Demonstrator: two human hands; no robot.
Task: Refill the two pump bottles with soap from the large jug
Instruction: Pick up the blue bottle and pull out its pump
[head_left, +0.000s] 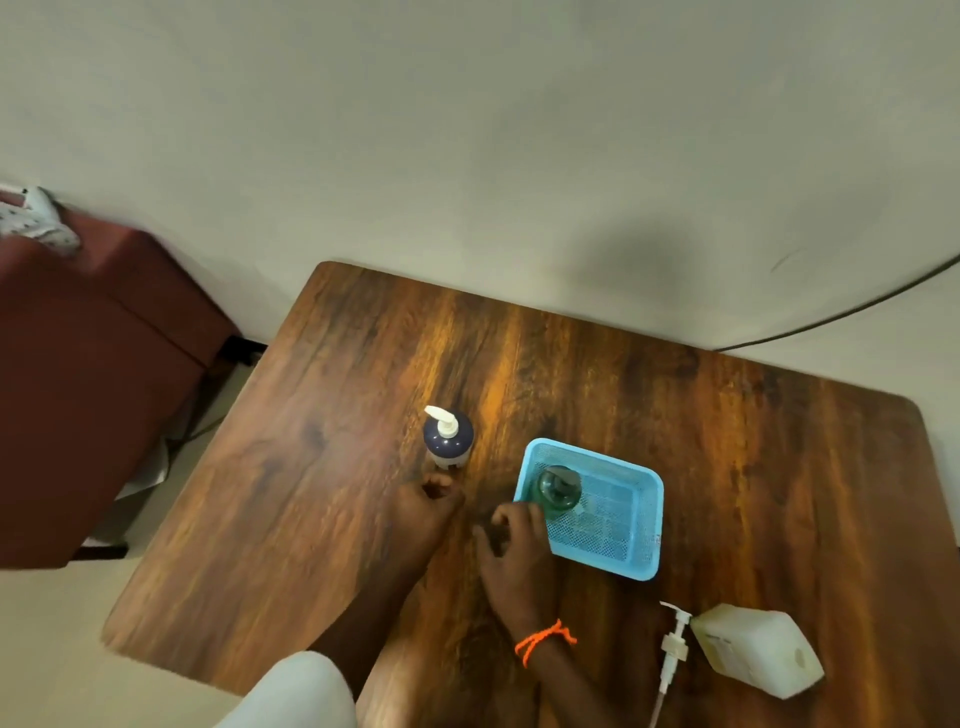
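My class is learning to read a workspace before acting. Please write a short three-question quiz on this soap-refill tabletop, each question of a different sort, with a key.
1. True or false: the dark blue pump bottle with a white pump head stands inside the light blue mesh plastic basket.
2. Multiple choice: where does the clear green glass-like pump bottle stand? A) beside the jug B) in the basket's far-left corner C) on the floor
3. Fill in: the loose white pump with its tube lies on the brown wooden table just left of the pale yellow rectangular plastic ____.

Key: 1 false; 2 B; 3 jug.
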